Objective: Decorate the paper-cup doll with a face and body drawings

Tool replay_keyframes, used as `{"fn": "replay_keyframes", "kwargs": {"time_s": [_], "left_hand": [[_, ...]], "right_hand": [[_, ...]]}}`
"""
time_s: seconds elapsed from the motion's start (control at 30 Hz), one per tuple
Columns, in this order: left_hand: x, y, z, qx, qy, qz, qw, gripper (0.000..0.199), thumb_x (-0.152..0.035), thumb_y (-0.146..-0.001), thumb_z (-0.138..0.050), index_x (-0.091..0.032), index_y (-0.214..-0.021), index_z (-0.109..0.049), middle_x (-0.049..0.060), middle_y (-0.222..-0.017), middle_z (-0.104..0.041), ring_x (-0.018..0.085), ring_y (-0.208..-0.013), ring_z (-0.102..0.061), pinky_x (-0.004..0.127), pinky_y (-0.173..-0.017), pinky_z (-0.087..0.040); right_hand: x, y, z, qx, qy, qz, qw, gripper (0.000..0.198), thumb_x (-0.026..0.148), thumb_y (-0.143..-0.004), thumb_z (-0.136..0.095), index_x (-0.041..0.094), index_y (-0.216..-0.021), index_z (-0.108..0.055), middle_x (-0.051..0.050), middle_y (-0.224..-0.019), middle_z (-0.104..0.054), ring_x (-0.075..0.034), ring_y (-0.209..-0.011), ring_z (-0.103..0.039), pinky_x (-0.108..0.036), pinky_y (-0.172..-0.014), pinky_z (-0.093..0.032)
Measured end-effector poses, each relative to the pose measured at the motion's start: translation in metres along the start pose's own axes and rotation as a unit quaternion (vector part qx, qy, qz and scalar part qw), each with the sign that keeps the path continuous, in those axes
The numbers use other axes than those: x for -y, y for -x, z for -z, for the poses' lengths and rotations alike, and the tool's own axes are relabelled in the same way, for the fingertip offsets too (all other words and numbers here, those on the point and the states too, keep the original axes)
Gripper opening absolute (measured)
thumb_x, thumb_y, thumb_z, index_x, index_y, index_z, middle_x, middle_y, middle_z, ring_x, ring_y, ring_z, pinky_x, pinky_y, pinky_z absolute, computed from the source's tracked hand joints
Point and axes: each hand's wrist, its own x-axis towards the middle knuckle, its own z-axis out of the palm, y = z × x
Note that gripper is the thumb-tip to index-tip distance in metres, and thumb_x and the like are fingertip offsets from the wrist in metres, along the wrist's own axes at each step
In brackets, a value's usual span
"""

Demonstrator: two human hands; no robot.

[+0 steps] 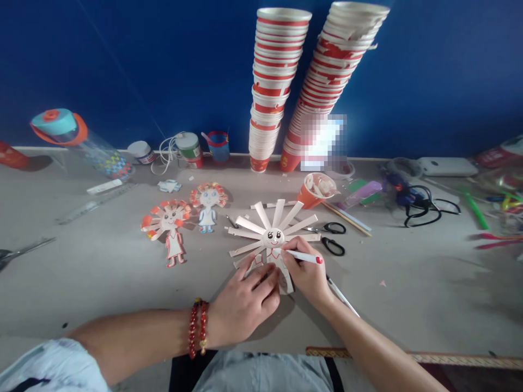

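A white paper doll (273,237) with long paper strips fanned out for hair lies before me, its face drawn in. Bent fingers of my left hand (249,296) press on its lower body and hold it against the table. A red-ended white marker (304,256) is pinched in my right hand (308,275), its tip at the doll's neckline, where red lines show. Partly under my left fingers is a small paper piece (256,262) with red marks. Two coloured paper dolls, one red (175,245) and one blue (208,212), lie to the left.
Black-handled scissors (334,246) lie beside the hair strips, and a pen (342,295) beside my right wrist. Behind stand two tall paper cup stacks (267,92) (327,71) and a cup of scraps (312,190). A water bottle (87,144) stands left.
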Motion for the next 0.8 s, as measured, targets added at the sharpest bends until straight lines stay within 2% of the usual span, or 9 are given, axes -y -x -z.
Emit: {"fn": "replay_keyframes", "kwargs": {"time_s": [0.43,0.6,0.8], "left_hand": [[0.001,-0.002,0.001,0.0,0.015,0.003,1.0,0.025,-0.025,-0.099,-0.047,-0.018,-0.12,-0.06,0.008,-0.141,-0.052,0.027,-0.131,-0.046,0.056,-0.119,-0.02],[0.003,-0.004,0.001,0.019,0.052,0.022,0.998,0.037,-0.028,-0.098,-0.047,-0.018,-0.133,-0.053,0.007,-0.141,-0.052,0.024,-0.132,-0.043,0.055,-0.122,-0.007],[0.006,-0.005,0.004,0.054,0.083,0.02,0.995,0.043,-0.031,-0.099,-0.044,-0.018,-0.14,-0.048,0.004,-0.152,-0.042,0.026,-0.134,-0.039,0.058,-0.121,0.008]], "right_hand": [[-0.009,-0.001,0.009,-0.03,-0.019,0.011,0.999,0.01,0.017,-0.08,-0.053,0.021,-0.07,-0.053,0.006,-0.056,-0.049,-0.011,-0.049,-0.042,-0.021,-0.047,-0.034],[-0.01,-0.002,0.012,-0.017,-0.004,0.015,1.0,0.01,0.018,-0.08,-0.053,0.021,-0.07,-0.054,0.005,-0.057,-0.052,-0.011,-0.05,-0.043,-0.021,-0.048,-0.035],[-0.011,-0.003,0.01,-0.006,-0.006,0.025,1.0,0.009,0.018,-0.08,-0.053,0.021,-0.072,-0.054,0.005,-0.058,-0.053,-0.011,-0.051,-0.044,-0.021,-0.05,-0.036]]}}
